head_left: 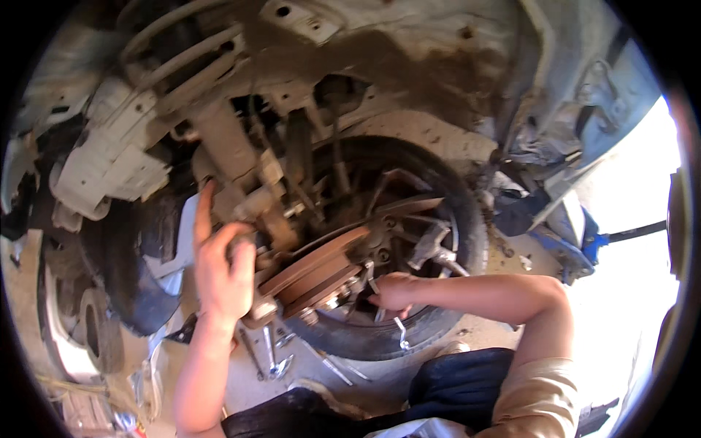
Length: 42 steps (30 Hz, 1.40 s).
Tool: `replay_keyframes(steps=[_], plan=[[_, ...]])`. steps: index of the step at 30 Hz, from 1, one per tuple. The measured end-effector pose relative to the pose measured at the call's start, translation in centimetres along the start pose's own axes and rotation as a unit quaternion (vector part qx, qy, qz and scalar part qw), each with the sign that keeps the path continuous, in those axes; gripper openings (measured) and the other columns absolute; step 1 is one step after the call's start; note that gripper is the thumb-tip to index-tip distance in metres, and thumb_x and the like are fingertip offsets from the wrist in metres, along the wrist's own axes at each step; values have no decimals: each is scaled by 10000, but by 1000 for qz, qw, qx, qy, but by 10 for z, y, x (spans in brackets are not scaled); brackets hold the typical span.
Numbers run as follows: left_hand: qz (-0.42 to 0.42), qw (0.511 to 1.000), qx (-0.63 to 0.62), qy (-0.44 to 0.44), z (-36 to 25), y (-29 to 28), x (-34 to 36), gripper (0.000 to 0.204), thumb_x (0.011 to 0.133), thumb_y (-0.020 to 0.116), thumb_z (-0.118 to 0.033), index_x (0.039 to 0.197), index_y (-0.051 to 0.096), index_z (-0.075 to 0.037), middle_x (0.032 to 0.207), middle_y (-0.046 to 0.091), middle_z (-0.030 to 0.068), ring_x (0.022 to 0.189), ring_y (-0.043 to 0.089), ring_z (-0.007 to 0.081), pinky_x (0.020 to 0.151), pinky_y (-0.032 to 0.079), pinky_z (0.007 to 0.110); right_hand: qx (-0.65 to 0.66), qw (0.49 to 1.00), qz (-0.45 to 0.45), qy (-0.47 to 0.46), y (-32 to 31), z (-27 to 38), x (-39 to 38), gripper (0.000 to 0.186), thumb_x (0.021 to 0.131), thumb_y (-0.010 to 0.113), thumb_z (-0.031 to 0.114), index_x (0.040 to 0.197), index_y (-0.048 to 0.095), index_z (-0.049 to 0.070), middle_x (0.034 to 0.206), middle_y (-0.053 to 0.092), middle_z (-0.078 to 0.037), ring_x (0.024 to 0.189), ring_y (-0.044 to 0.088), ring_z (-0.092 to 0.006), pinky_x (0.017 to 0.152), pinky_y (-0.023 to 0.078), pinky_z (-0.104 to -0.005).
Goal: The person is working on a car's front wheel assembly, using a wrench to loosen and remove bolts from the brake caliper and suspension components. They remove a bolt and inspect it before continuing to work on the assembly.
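Note:
A rusty brake disc (318, 270) stands on the hub in the middle, under the raised car body. My left hand (225, 274) is left of it, against the suspension parts. Its index finger stretches up toward the strut (228, 146), with the other fingers bent and apart; I see nothing clearly held. To the right of the disc, my right hand (394, 292) is closed on a silver wrench (370, 273), partly hidden by the fingers. Behind and below lies a wheel with its tyre (473, 241). A hammer (429, 247) rests on its spokes.
Several tools, among them a wrench (270, 350) and a thin metal bar (332, 369), lie on the floor by my feet. A blue-and-grey item (584, 241) with a dark bar is at the right. The wheel arch (438, 66) hangs low overhead.

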<state>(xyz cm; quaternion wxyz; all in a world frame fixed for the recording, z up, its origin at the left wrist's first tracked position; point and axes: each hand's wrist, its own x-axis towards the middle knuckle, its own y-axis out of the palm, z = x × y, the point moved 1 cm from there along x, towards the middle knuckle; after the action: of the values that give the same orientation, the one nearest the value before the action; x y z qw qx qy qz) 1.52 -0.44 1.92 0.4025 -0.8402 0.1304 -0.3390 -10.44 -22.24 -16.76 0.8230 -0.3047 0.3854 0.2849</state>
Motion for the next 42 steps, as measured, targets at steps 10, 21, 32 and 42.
replay_keyframes(steps=[10, 21, 32, 42], plan=[[4, 999, -19, -30, -9, 3, -1, 237, 760, 479, -126, 821, 628, 48, 1513, 333, 234, 1389, 328, 392, 1137, 259, 418, -293, 939, -161, -75, -53, 16, -15, 271, 875, 540, 211, 805, 716, 18, 720, 716, -122, 745, 719, -236, 724, 564, -382], [20, 999, -31, -30, -10, 1, 0, 310, 816, 419, -125, 892, 632, 88, 1527, 309, 234, 1411, 305, 373, 1148, 234, 415, -254, 726, -498, -399, -144, 112, -92, 269, 901, 584, 281, 903, 671, 26, 802, 685, -173, 811, 673, -370, 712, 550, -460], [29, 998, -27, -53, -6, 2, -2, 320, 803, 430, -146, 905, 648, 64, 1534, 286, 240, 1409, 308, 379, 1142, 255, 422, -326, 810, -327, -362, -134, 148, -80, 289, 873, 631, 266, 894, 688, -16, 908, 697, -193, 908, 664, -378, 786, 530, -458], [14, 998, -47, -43, -10, 3, -2, 309, 796, 439, -144, 890, 649, 62, 1532, 292, 239, 1395, 331, 378, 1134, 270, 415, -295, 815, -318, -383, -142, 151, -74, 272, 803, 712, 227, 898, 695, -27, 886, 692, -214, 894, 660, -393, 770, 531, -458]])
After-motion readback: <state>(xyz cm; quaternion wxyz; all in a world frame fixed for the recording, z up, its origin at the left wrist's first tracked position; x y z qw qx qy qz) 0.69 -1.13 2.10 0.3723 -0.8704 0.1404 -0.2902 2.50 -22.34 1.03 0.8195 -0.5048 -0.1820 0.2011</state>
